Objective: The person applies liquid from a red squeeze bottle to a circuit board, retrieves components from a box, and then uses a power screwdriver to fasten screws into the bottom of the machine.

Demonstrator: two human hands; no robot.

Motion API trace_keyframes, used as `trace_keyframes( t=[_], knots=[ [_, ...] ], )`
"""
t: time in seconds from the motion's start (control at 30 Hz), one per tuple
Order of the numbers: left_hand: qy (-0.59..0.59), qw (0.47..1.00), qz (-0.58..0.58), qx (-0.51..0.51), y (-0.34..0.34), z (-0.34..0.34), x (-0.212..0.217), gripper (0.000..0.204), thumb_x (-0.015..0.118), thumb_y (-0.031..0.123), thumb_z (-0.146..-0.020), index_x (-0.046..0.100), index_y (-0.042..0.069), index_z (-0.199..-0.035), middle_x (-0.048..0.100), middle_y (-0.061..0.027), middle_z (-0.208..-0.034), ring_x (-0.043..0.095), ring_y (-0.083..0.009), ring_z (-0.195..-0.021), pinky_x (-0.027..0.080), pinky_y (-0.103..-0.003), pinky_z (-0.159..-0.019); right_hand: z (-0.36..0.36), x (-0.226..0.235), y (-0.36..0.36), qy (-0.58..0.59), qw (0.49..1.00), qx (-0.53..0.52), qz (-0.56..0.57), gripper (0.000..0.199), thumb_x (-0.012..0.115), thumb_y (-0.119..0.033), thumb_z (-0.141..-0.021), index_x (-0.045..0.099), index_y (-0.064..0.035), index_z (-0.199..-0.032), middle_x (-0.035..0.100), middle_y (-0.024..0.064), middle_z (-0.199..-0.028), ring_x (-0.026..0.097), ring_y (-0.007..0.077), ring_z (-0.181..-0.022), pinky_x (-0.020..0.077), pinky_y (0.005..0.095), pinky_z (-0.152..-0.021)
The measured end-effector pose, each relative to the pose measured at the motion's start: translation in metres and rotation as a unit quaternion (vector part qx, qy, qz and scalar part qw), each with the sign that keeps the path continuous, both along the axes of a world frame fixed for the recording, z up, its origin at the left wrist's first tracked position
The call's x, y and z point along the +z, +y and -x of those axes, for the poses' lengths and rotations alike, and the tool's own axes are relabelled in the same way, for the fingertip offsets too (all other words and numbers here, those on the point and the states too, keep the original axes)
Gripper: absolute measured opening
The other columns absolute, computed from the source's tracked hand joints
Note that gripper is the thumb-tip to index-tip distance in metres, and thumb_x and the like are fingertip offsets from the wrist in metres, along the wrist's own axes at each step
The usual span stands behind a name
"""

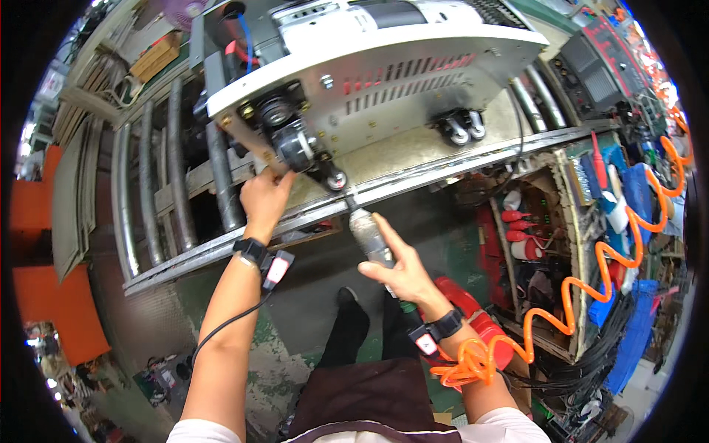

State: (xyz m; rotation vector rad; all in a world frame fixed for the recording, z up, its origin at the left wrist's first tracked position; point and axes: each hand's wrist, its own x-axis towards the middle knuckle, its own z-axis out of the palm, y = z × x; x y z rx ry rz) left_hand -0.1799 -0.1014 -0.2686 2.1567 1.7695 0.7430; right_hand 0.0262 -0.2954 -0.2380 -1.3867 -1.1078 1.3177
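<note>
A large metal machine housing (436, 77) with slotted vents lies tipped on its side, its underside toward me. My left hand (266, 198) is closed at the near-left corner of the housing, next to a black caster (295, 148); what its fingertips grip is hidden. My right hand (402, 266) wraps round a silver-grey pneumatic screwdriver (367, 230). The tool's tip points up at the small wheel (337, 180) on the near corner; whether it touches a screw I cannot tell. Another pair of small casters (459, 127) sits farther right on the same face.
A roller conveyor (151, 184) with a metal front rail (443, 171) carries the housing. An orange coiled air hose (569, 295) hangs along my right forearm. At the right stands a shelf (565, 244) with red items inside and tools in blue holders (639, 199). An orange panel (63, 310) is at the left.
</note>
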Motion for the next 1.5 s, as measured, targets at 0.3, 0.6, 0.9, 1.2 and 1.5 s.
trace_keyframes(
  t=[0.3, 0.6, 0.9, 1.2, 1.5],
  knots=[
    [0.019, 0.999, 0.003, -0.026, 0.002, -0.002, 0.014, 0.039, 0.067, 0.044, -0.076, 0.071, 0.005, -0.077, 0.063, -0.0146, -0.060, 0.063, -0.0322, -0.058, 0.048, -0.039, -0.056, -0.005, 0.002, 0.003, 0.087, 0.995, 0.003, 0.044, 0.084, 0.073, -0.014, -0.077, 0.025, 0.0001, -0.144, 0.044, 0.0120, -0.136, 0.040, 0.0139, -0.120, 0.0311, 0.0274, -0.101],
    [0.006, 0.997, -0.031, -0.070, 0.004, 0.001, 0.007, 0.031, 0.067, 0.039, -0.079, 0.072, 0.008, -0.081, 0.064, -0.0128, -0.061, 0.062, -0.0292, -0.055, 0.046, -0.037, -0.051, -0.004, 0.008, 0.002, 0.066, 0.994, 0.003, 0.088, 0.082, 0.072, -0.012, -0.076, 0.026, -0.0055, -0.145, 0.055, 0.0068, -0.117, 0.052, 0.0086, -0.081, 0.0459, 0.0233, -0.070],
    [0.007, 0.994, -0.069, -0.082, 0.006, 0.001, 0.006, 0.033, 0.064, 0.041, -0.080, 0.071, 0.009, -0.075, 0.061, -0.0122, -0.057, 0.061, -0.0304, -0.052, 0.046, -0.038, -0.049, 0.000, 0.002, 0.001, 0.049, 0.997, -0.013, 0.050, 0.083, 0.072, -0.014, -0.076, 0.027, -0.0070, -0.145, 0.056, 0.0040, -0.107, 0.046, 0.0058, -0.068, 0.0432, 0.0217, -0.059],
    [0.020, 0.991, -0.097, -0.091, 0.007, 0.001, 0.002, 0.036, 0.064, 0.041, -0.081, 0.069, 0.007, -0.069, 0.059, -0.0127, -0.053, 0.061, -0.0308, -0.051, 0.047, -0.039, -0.048, -0.003, -0.001, 0.001, 0.009, 0.999, -0.003, 0.046, 0.083, 0.073, -0.015, -0.075, 0.027, -0.0045, -0.144, 0.053, 0.0096, -0.124, 0.051, 0.0123, -0.101, 0.0429, 0.0262, -0.086],
    [0.035, 0.987, -0.124, -0.092, 0.008, 0.000, -0.002, 0.038, 0.064, 0.041, -0.081, 0.066, 0.006, -0.065, 0.059, -0.0130, -0.051, 0.060, -0.0304, -0.047, 0.046, -0.039, -0.045, 0.010, -0.016, -0.003, 0.000, 1.000, -0.031, -0.002, 0.084, 0.071, -0.010, -0.074, 0.026, -0.0068, -0.145, 0.054, 0.0030, -0.105, 0.046, 0.0048, -0.069, 0.0434, 0.0209, -0.058]
  ],
)
